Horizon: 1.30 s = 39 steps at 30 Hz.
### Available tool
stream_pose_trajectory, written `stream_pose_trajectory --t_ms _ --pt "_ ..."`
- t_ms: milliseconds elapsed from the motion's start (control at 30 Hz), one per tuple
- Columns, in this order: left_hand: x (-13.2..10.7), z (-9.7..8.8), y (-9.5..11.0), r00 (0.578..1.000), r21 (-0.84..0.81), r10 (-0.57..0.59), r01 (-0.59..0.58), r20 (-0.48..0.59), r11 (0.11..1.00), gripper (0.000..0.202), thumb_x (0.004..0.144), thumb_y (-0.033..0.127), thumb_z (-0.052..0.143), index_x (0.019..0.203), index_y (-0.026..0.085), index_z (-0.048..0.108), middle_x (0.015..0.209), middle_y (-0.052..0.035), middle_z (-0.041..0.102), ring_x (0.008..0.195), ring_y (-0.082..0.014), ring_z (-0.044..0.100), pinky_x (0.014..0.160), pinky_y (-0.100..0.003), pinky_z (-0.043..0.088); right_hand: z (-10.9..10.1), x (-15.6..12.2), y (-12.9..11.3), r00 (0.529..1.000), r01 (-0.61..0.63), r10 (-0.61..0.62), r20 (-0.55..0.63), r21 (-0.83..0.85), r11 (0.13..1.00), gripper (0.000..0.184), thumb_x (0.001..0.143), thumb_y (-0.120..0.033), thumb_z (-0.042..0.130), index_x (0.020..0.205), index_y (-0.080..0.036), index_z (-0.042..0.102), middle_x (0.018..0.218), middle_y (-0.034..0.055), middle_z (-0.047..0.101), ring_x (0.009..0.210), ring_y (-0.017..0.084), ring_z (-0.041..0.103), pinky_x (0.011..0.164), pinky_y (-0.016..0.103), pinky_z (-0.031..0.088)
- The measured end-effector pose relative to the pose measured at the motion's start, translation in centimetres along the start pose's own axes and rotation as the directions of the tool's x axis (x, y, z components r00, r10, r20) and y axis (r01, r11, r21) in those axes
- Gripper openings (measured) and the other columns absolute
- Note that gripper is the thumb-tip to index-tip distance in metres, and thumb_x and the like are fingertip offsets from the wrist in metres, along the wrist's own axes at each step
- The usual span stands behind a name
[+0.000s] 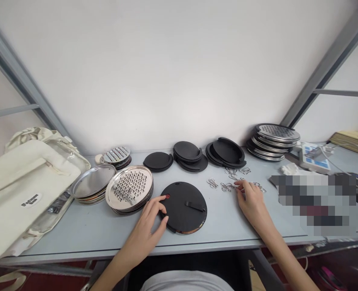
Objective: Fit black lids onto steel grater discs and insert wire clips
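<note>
Grips the black disc [185, 207] at lower centre by its left rim with the left hand [150, 220], touches tangled wire clips [227, 186] right of centre with the right hand [251, 200], grasp impossible to tell, likely dragging linked neighbours along.

Black disc [185, 207] up front — matt, plastic by the look, with a glossy coppery rim peeking out below. Beside it the grater plate [129, 188] gleams: polished metal, punched rough. Wire clips [227, 186], thin bright metal. Cream bag [24, 178], soft matt cloth. Table [221, 230] — smooth, dull grey.
</note>
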<state>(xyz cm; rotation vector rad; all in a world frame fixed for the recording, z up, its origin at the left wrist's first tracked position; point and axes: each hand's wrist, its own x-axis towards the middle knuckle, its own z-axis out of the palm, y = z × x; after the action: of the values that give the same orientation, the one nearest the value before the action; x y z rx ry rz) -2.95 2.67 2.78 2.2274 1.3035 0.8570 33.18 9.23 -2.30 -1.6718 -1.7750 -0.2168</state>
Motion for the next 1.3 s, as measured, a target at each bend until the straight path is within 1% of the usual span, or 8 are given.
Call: stream_pose_trajectory --t_ms 133,367,600,833,900,1000,1100,1300 --pt "-0.1 0.1 -0.1 1.0 0.01 -0.016 0.016 0.002 1.0 0.009 0.095 0.021 0.039 0.097 0.024 0.047 0.125 -0.0081 0.047 0.129 -0.022 0.04 0.104 -0.039 0.037 -0.1 -0.2 -0.3 0.999 -0.036 0.036 0.004 -0.014 0.999 0.021 0.081 -0.016 0.041 0.096 -0.018 0.054 0.079 0.008 0.061 0.074 0.025 0.054 0.072 0.037 0.038" --pt "-0.1 0.2 -0.3 0.999 0.0 -0.037 0.037 0.033 0.999 0.008 0.095 0.02 0.037 0.095 0.024 0.045 0.124 -0.0075 0.044 0.135 -0.0223 0.031 0.106 -0.04 0.034 0.0 -0.6 -0.1 0.979 -0.202 0.202 -0.014 -0.154 0.967 0.026 0.083 -0.029 0.045 0.095 -0.017 0.064 0.084 0.0124 0.063 0.083 0.032 0.05 0.073 0.043 0.037" --pt "-0.1 0.1 -0.1 0.999 0.01 -0.038 0.038 0.019 0.999 0.008 0.094 0.019 0.039 0.096 0.024 0.046 0.126 -0.0079 0.045 0.133 -0.0227 0.034 0.106 -0.04 0.036 0.2 -0.7 0.2 0.984 -0.177 0.175 -0.029 -0.193 0.965 0.024 0.084 -0.03 0.045 0.083 -0.017 0.064 0.078 0.0124 0.059 0.076 0.029 0.048 0.07 0.04 0.037" --pt "-0.1 0.2 -0.3 1.0 0.017 -0.018 0.018 -0.001 1.0 0.008 0.094 0.019 0.04 0.096 0.024 0.047 0.124 -0.0078 0.046 0.132 -0.0229 0.036 0.105 -0.04 0.037 -0.1 -0.5 -0.3 0.973 -0.223 0.2 -0.114 -0.241 0.945 0.025 0.085 -0.028 0.042 0.095 -0.015 0.061 0.084 0.0132 0.058 0.08 0.029 0.051 0.071 0.041 0.037" --pt "-0.1 0.2 -0.3 1.0 0.008 -0.015 0.015 0.0 1.0 0.008 0.094 0.019 0.04 0.096 0.024 0.047 0.123 -0.0081 0.046 0.133 -0.0233 0.035 0.106 -0.04 0.037 -0.6 0.0 0.2 0.968 -0.232 0.198 -0.155 -0.246 0.941 0.029 0.085 -0.029 0.042 0.102 -0.014 0.06 0.088 0.0143 0.057 0.084 0.03 0.053 0.072 0.041 0.038" --pt "-0.1 0.2 -0.3 1.0 -0.002 -0.005 0.005 0.001 1.0 0.01 0.093 0.018 0.04 0.097 0.024 0.046 0.122 -0.0081 0.046 0.133 -0.0232 0.034 0.106 -0.04 0.036 -1.4 0.7 1.9 0.964 -0.255 0.204 -0.169 -0.379 0.89 0.031 0.085 -0.028 0.04 0.1 -0.013 0.062 0.089 0.0188 0.058 0.086 0.035 0.053 0.071 0.044 0.037" --pt "-0.1 0.1 -0.2 1.0 -0.002 -0.004 0.004 -0.005 1.0 0.011 0.093 0.017 0.04 0.098 0.024 0.047 0.122 -0.0075 0.047 0.133 -0.0222 0.034 0.106 -0.04 0.036 -1.6 1.2 4.0 0.943 -0.33 0.306 -0.127 -0.451 0.829 0.037 0.082 -0.038 0.048 0.098 -0.009 0.066 0.09 0.0234 0.06 0.086 0.04 0.054 0.07 0.048 0.038" --pt "-0.2 0.1 -0.2 1.0 0.002 -0.007 0.007 -0.015 1.0 0.01 0.092 0.018 0.042 0.097 0.024 0.047 0.124 -0.0079 0.047 0.132 -0.0229 0.036 0.106 -0.04 0.038 -1.0 2.2 6.8 0.908 -0.409 0.418 -0.007 -0.221 0.885 0.044 0.08 -0.055 0.048 0.079 -0.015 0.066 0.079 0.0159 0.065 0.079 0.036 0.06 0.07 0.049 0.04"
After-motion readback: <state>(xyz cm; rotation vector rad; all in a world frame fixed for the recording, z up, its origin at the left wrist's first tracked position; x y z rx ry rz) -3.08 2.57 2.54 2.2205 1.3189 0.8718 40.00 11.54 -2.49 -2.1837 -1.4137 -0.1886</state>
